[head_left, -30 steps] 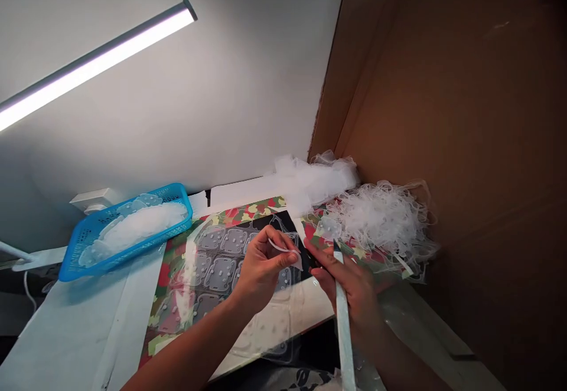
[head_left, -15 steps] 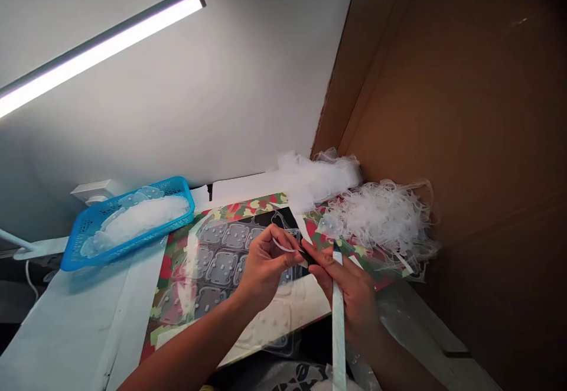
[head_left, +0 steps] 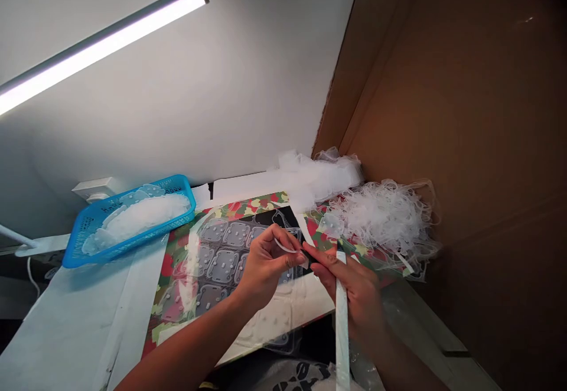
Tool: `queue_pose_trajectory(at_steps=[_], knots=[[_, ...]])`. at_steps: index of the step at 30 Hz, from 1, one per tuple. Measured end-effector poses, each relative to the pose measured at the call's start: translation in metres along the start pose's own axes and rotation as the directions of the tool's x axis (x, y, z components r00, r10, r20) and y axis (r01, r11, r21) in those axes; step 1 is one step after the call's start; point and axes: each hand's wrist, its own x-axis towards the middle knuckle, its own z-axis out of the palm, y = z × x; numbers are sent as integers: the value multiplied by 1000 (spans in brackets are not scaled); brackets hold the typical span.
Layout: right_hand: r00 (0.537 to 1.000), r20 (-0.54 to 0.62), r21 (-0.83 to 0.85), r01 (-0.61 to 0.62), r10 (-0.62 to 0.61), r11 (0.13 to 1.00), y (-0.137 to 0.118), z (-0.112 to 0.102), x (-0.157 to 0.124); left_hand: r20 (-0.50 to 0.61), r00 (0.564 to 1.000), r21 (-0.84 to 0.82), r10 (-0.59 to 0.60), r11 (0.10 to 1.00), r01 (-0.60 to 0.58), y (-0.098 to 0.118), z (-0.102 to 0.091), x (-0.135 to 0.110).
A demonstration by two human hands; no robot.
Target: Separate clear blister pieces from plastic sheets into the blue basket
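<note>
My left hand [head_left: 270, 267] is closed, with thumb and fingertips pinching a small translucent plastic piece. A thin pale strip [head_left: 286, 248] of it curves up between the fingers. My right hand [head_left: 349, 284] is closed around a long white-wrapped tool [head_left: 341, 326] with a dark upper end. Its thumb and index finger meet at the left hand's fingertips, where a small dark part shows; the exact contact is hidden. Beneath both hands lies a clear sheet of moulded plastic pieces [head_left: 224, 266], spread over a patterned board [head_left: 166, 267].
A blue basket [head_left: 128, 240] at the left holds a heap of translucent pieces [head_left: 146, 214]. Tangled clear trimmings [head_left: 383, 217] lie at the right, with a whitish plastic pile [head_left: 316, 175] behind. A cardboard wall [head_left: 465, 143] closes off the right side. A lamp tube [head_left: 110, 42] hangs above.
My right hand and the white-wrapped tool have shifted slightly to the right. My left hand keeps its pinch at nearly the same spot. The view has tilted a little.
</note>
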Motion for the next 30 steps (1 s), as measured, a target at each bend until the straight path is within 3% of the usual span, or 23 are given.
queue_pose_trajectory(at_steps=[4,10,14,19,23,25,26,28,30], knots=[[984,79,71,-163,157,984,5,-9,1,23,1000,5,-2,1000,2,1,1,0],[932,98,226,-361,348,905,9,-12,-2,-21,999,4,-38,999,38,4,4,0],[912,79,335,-405,403,850,16,-6,-3,-84,993,1,-82,997,82,4,8,-1],[910,106,359,-411,401,838,13,7,-3,-75,985,41,-155,987,158,2,15,-5],[904,70,307,-422,422,853,18,7,5,-49,980,245,-195,949,201,-2,5,-6],[893,-36,213,-432,448,877,38,-8,14,19,983,507,-184,849,149,-4,-15,-4],[881,-117,136,-444,459,886,54,-19,19,59,983,662,-173,744,91,-6,-29,-4],[845,-294,-113,-495,447,862,91,-46,28,113,983,917,-144,397,-47,-9,-62,-2],[826,-428,-408,-539,367,737,127,-67,34,146,985,989,-97,32,-143,-14,-97,-2]])
